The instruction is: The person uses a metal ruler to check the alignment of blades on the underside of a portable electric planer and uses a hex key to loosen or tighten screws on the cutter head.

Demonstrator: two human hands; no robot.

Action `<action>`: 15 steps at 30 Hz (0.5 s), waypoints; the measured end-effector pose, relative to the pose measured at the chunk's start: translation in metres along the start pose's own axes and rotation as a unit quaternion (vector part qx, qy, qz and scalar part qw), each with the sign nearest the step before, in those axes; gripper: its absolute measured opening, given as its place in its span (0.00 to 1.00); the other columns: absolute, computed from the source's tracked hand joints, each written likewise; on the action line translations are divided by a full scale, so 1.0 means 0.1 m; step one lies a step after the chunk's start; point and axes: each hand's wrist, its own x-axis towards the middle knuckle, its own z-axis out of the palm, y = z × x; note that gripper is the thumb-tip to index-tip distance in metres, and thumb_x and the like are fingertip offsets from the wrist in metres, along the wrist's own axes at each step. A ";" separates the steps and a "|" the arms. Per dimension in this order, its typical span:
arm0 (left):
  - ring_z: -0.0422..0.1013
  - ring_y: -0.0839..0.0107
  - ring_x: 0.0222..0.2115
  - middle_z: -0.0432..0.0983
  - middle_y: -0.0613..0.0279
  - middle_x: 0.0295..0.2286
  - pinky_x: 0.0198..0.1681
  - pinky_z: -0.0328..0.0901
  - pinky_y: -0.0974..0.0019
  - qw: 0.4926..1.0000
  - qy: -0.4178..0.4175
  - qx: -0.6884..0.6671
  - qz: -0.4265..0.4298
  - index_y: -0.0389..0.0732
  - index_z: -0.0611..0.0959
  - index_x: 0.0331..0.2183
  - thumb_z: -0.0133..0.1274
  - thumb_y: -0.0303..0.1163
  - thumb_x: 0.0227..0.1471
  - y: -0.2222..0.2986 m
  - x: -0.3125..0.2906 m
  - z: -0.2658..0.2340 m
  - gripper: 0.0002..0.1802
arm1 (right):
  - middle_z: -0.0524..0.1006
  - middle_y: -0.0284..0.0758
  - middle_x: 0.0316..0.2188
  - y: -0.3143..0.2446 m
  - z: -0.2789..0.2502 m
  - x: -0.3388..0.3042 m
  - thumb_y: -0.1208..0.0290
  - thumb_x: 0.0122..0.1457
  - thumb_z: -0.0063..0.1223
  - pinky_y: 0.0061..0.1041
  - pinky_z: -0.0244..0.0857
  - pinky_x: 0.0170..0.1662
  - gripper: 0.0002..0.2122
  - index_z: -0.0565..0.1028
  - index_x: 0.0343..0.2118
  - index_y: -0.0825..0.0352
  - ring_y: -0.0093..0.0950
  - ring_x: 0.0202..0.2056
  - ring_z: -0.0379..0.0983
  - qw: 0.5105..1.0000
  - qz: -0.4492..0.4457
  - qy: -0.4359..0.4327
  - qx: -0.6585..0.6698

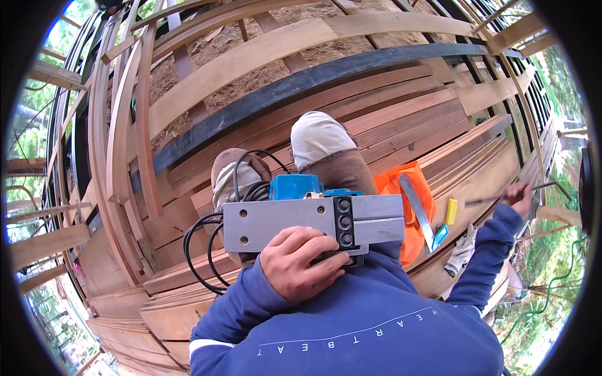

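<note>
An electric hand planer (282, 222) lies upside down across my lap, its grey metal sole and bolted cutter block facing up and its blue body (295, 186) on the far side. My left hand (303, 262) is closed on its near edge, with fingers curled beside the cutter block; the thumb is hidden. Stretched far out to the right, my right hand (518, 198) is closed around a thin dark rod (486, 201). The rod's outer end looks bent, but its exact kind is unclear.
Right of my knees lie an orange cloth (411, 241), a try square (415, 203) with a blue handle, a yellow object (451, 212) and a pale glove (462, 252). The planer's black cord (188, 250) loops at left. Stacked boards (401, 125) and open timber framing (244, 53) surround me.
</note>
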 end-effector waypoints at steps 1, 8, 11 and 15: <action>0.75 0.68 0.38 0.77 0.71 0.37 0.41 0.72 0.62 1.000 0.010 0.004 -0.001 0.55 0.88 0.38 0.72 0.36 0.37 -0.01 -0.04 0.00 0.20 | 0.72 0.31 0.27 -0.11 0.67 -0.03 0.61 0.71 0.49 0.24 0.67 0.32 0.11 0.74 0.37 0.65 0.23 0.26 0.67 0.998 -0.020 -0.050 0.034; 0.75 0.68 0.38 0.77 0.71 0.38 0.42 0.71 0.62 0.999 0.039 -0.016 -0.014 0.53 0.87 0.39 0.71 0.36 0.38 -0.09 -0.08 0.01 0.20 | 0.80 0.47 0.45 -0.34 2.81 -0.57 0.66 0.74 0.42 0.40 0.80 0.48 0.17 0.70 0.56 0.74 0.43 0.45 0.82 0.943 -0.035 -0.309 -0.117; 0.75 0.68 0.39 0.78 0.71 0.38 0.43 0.70 0.62 0.998 0.039 -0.007 -0.042 0.53 0.87 0.39 0.70 0.37 0.39 -0.05 -0.12 0.01 0.20 | 0.80 0.47 0.43 -0.22 3.26 -0.93 0.67 0.74 0.43 0.38 0.80 0.45 0.16 0.69 0.55 0.75 0.42 0.42 0.82 0.911 0.007 -0.403 -0.086; 0.75 0.68 0.39 0.78 0.70 0.38 0.43 0.70 0.62 0.998 0.049 -0.013 -0.040 0.52 0.87 0.39 0.70 0.38 0.39 -0.08 -0.13 0.01 0.20 | 0.80 0.46 0.39 -0.16 3.55 -1.26 0.67 0.73 0.43 0.37 0.80 0.44 0.16 0.69 0.54 0.76 0.41 0.40 0.83 0.872 0.021 -0.477 -0.112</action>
